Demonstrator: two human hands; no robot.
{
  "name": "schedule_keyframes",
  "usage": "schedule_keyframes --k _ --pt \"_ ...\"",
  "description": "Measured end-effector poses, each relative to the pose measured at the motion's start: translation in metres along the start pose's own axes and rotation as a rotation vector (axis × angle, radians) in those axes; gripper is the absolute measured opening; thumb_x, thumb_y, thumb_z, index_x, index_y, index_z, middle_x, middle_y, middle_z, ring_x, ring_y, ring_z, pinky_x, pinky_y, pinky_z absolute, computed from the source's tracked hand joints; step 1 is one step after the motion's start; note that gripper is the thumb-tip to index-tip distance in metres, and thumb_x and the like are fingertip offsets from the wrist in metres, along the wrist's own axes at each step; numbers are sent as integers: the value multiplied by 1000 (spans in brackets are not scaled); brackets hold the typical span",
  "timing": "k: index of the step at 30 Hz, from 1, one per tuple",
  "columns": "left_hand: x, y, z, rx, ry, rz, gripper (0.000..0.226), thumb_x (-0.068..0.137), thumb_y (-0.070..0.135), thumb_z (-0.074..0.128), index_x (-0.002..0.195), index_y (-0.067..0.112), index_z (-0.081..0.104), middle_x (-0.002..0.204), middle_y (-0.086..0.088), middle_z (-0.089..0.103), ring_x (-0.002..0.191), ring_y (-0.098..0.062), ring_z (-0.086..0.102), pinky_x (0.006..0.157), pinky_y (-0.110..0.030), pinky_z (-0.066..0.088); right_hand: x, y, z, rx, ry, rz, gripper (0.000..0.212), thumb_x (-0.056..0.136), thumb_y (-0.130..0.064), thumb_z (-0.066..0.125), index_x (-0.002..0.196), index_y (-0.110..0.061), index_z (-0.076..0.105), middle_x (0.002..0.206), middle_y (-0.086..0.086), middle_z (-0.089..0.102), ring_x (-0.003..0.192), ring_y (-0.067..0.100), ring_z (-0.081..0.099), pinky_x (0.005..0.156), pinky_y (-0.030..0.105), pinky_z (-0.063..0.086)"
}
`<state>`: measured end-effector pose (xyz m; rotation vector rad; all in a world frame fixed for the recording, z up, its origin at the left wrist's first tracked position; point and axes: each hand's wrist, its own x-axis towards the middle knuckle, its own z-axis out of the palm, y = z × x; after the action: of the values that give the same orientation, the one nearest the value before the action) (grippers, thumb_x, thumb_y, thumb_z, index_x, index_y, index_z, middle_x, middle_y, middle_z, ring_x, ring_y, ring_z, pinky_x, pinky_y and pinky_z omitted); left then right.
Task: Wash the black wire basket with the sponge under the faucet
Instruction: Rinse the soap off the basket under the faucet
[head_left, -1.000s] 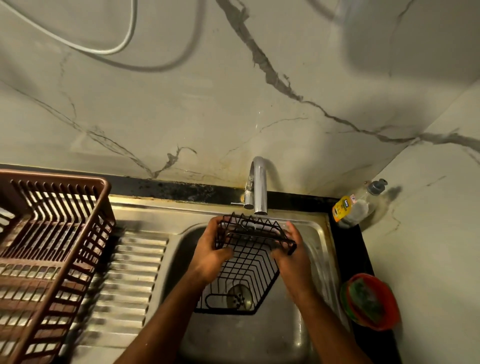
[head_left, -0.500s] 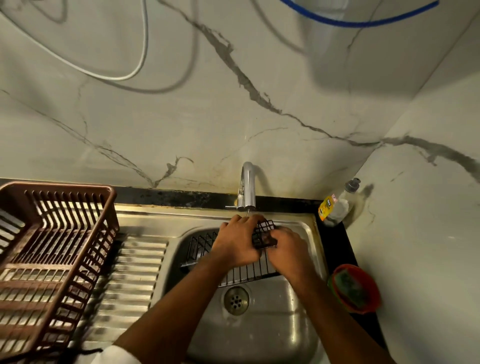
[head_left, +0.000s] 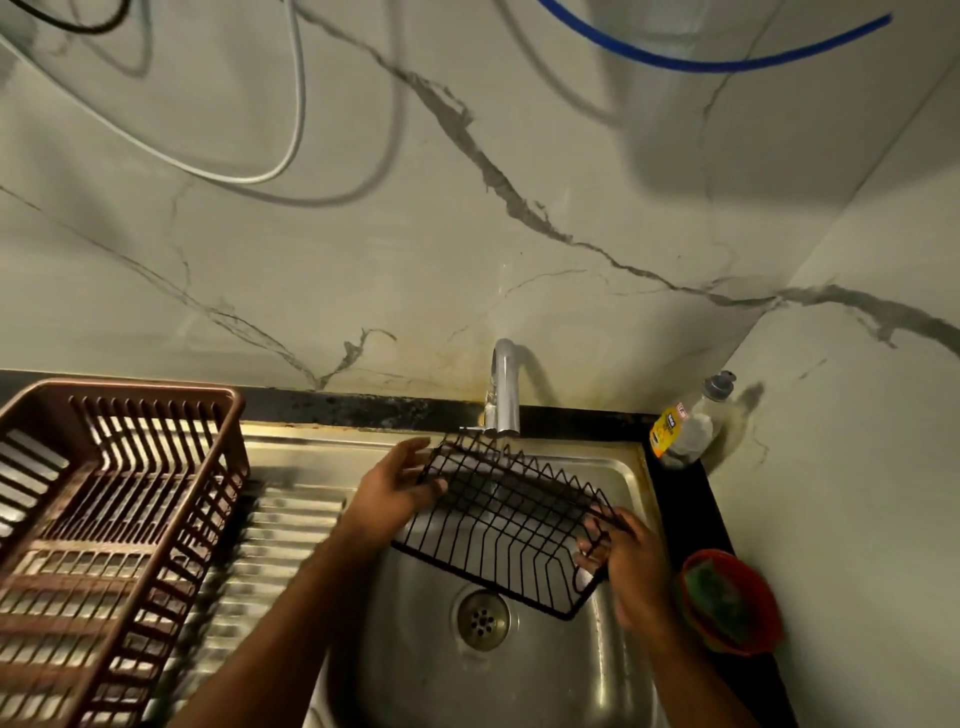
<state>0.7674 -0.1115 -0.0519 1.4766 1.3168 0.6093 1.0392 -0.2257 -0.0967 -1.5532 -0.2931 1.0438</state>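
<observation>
Water from the faucet (head_left: 503, 387) falls onto the far edge of the black wire basket (head_left: 511, 525), which is held tilted over the sink (head_left: 631, 467), above the drain (head_left: 483, 621) and just in front of the faucet. The left hand (head_left: 397, 493) holds the basket's left end with its thumb hooked over a lower wire and its fingers spread apart, nearly straight, against the top rim; that looks like the weaker hold. The right hand (head_left: 631, 558) grips the end away from the faucet, fingers curled through the wires and clamped on them. Wet thin wire is slippery, so the likeliest trouble is the left end sliding off those straight fingers and the basket dropping against the steel, or swinging into the faucet spout it nearly touches. Water striking the slanted wires could also spray past the sink toward the bottle (head_left: 685, 428) right of the faucet. No sponge is in either hand; something green sits in the red bowl (head_left: 732, 603) on the counter, right of the faucet and nearer the person, possibly the sponge, though I cannot tell. Reaching for it would leave the basket on one hand alone, and a twist could pinch the fingers threaded through the wires.
</observation>
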Motion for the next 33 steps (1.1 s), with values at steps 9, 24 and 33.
schedule_keyframes --k 9,24,33 --pt "15 20 22 257 45 94 47 87 15 68 131 32 66 126 14 64 111 -8 61 102 -41 55 1 44 -10 -239 11 56 63 88 12 64 141 -16 43 134 19 59 118 32 60 98 52 52" --pt "26 49 60 838 -75 487 55 90 35 71 142 36 53 145 7 56 134 -17 52 109 -38 48 -6 -33 48 -868 -54 -489 72 91 -15 69 153 -34 37 123 6 69 102 20 69 87 37 60" --pt "13 28 44 84 -138 232 92 84 17 82 155 42 30 147 18 42 131 -4 45 91 -13 48 4 -18 22 -342 -118 -161 65 95 0 59 140 -46 50 113 -5 71 90 23 72 70 49 63"
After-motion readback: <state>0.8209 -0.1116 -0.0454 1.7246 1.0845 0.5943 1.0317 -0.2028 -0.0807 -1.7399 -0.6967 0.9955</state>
